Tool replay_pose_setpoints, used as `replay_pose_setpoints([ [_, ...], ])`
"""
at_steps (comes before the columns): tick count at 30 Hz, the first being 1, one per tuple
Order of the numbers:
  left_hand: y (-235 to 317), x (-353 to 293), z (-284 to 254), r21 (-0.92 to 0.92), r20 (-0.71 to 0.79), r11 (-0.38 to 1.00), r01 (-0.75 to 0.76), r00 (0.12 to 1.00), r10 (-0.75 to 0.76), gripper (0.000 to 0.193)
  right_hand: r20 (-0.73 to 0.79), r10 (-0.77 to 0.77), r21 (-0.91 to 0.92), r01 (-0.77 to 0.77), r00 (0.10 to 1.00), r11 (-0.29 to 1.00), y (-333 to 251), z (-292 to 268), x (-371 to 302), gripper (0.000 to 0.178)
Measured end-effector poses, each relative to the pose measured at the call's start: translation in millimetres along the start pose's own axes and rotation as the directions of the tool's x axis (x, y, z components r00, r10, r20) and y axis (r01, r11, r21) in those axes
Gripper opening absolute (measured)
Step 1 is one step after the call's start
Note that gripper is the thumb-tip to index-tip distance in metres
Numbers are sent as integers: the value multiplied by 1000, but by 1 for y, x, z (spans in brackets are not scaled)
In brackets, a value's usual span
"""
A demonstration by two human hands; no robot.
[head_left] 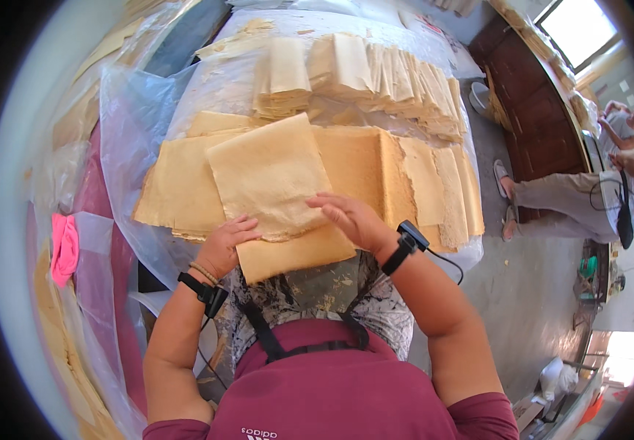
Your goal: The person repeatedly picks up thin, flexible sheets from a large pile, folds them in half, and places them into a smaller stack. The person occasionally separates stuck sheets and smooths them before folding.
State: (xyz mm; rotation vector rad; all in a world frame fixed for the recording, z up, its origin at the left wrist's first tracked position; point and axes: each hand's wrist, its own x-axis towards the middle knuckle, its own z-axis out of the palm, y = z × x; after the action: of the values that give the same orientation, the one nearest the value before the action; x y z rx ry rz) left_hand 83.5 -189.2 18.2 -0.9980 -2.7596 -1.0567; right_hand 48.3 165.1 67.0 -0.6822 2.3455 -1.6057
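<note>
A pale cream, slightly wrinkled sheet [269, 176] lies tilted on top of a spread of thin yellowish sheets [177, 183]. Their material I cannot tell for certain. Below its near edge shows a deeper yellow sheet [299, 258], which hangs over my lap. My left hand [225, 243] rests at the near left corner of the cream sheet, fingers stretched out. Over that sheet's right edge is my right hand [350, 218], its fingers extended and apart, slightly bent. Neither hand visibly grips anything. A darker orange-tan sheet [357, 165] lies to the right of the cream one.
Folded sheets [284, 70] stand in rows at the table's far side. Clear plastic film [137, 110] drapes along the left, near a pink cloth [64, 249]. At right are a brown cabinet [537, 110], a pale bucket [482, 99] and another person [566, 198].
</note>
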Motion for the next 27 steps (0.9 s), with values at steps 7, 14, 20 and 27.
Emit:
replay_pose_setpoints([
  [7, -58, 4, -5, -565, 100, 424, 708, 569, -816, 40, 137, 557, 363, -565, 819, 741, 49, -21, 36, 56],
  [14, -79, 4, 33, -483, -214, 633, 605, 620, -755, 38, -321, 415, -195, -488, 851, 851, 19, 37, 49, 68],
  [20, -40, 35, 17, -333, -242, 599, 728, 547, -801, 34, 62, -242, -799, 193, 968, 569, -4, 63, 54, 65],
  [27, -12, 49, -5, 322, -532, 577, 751, 647, -546, 52, 189, -86, -776, 203, 978, 597, 23, 52, 62, 59],
])
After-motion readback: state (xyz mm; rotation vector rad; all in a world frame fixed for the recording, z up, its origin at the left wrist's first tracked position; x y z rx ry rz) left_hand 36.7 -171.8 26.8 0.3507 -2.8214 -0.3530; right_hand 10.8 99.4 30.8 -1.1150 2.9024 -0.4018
